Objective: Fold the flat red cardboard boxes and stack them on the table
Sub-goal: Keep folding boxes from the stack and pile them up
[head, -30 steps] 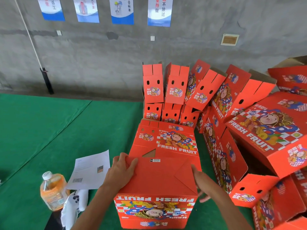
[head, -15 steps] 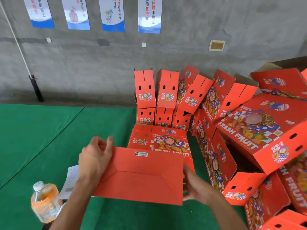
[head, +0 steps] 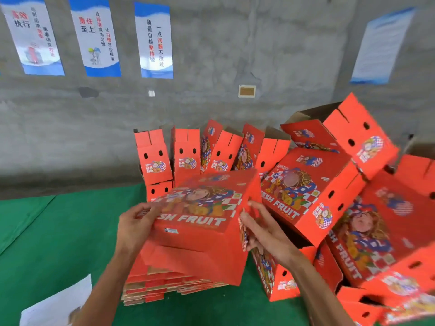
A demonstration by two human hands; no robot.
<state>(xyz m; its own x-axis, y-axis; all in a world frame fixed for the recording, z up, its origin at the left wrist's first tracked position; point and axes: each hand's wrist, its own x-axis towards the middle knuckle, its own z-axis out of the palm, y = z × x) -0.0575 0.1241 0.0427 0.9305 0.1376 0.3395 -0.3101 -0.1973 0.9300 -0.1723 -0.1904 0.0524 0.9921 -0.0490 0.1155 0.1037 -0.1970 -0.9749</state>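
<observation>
Red folded box [head: 202, 222], printed "FRESH FRUIT" with a cartoon face, gripped at both ends by curled fingers [head: 253, 222].

**A packing workshop for fruit boxes**

We are in a plain work hall, not a home. The bare grey concrete wall [head: 235, 55] carries a row of printed posters [head: 154, 41] with Chinese slogans, the kind hung in factories. A green mat [head: 47, 231] covers the work surface. Red fruit boxes [head: 329, 184] pile up in great number against the wall, beside a stack of flat ones [head: 164, 285].
</observation>
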